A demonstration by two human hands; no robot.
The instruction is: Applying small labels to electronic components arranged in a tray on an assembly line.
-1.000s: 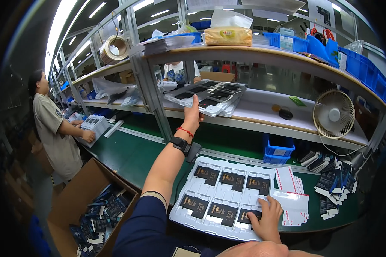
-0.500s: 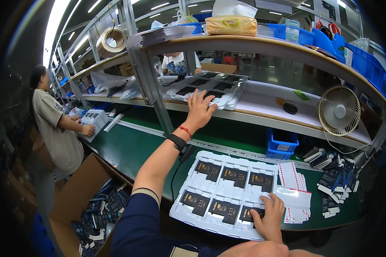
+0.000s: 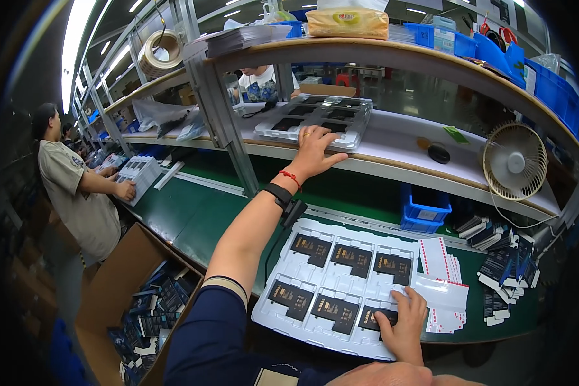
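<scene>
My left hand (image 3: 315,152) is open, stretched out at the front edge of a plastic tray stack (image 3: 283,130) on the lower shelf, its fingers touching the near rim. Dark flat pieces sit in that stack's pockets, under clear plastic. On the green bench before me lies a white moulded tray (image 3: 288,334) with several black phone batteries (image 3: 335,313), one per pocket. My right hand (image 3: 405,328) rests at its near right corner, thumb over the corner battery (image 3: 370,318) and fingers apart from it on the tray. The right hand partly covers that battery.
White strips with red marks (image 3: 436,257) and a pile of small dark boxes (image 3: 505,270) lie to the right. A blue bin (image 3: 424,212) and a fan (image 3: 514,161) stand behind. A carton of boxes (image 3: 103,309) is at left, near a person (image 3: 71,180).
The tray stack on the shelf has shifted a little back and to the right. My left hand has moved to its front rim. The right hand stays on the near tray.
</scene>
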